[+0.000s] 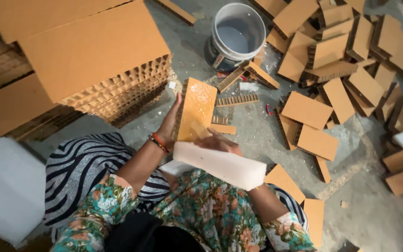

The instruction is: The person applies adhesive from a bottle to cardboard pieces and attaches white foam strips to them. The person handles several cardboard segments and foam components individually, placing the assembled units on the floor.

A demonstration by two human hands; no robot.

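- the person sat on the floor [211, 60] with a glossy, wet-looking cardboard piece [197, 108] held tilted up in front of the lap.
- the left hand [170, 125] steadied that piece along its left edge, fingers laid flat against the side; whether they curled round the back could not be told.
- the right hand [221, 142] was closed on a white foam block [220, 165], which lay across the lower end of the cardboard piece, touching it or very nearly.
- to do this step well, the foam probably needed to meet the shiny face squarely, edges lined up, before any pressure, since a wet face would likely let it slide.
- the left hand seemed best kept at the edge, off the glossy area, as a brace.
- a white bucket [235, 35] stood well beyond the piece, and a tall stack of honeycomb boards [99, 60] rose at the left.
- many loose cardboard pieces [332, 70] lay scattered to the right, with a few thin strips [237, 100] just past the held piece.
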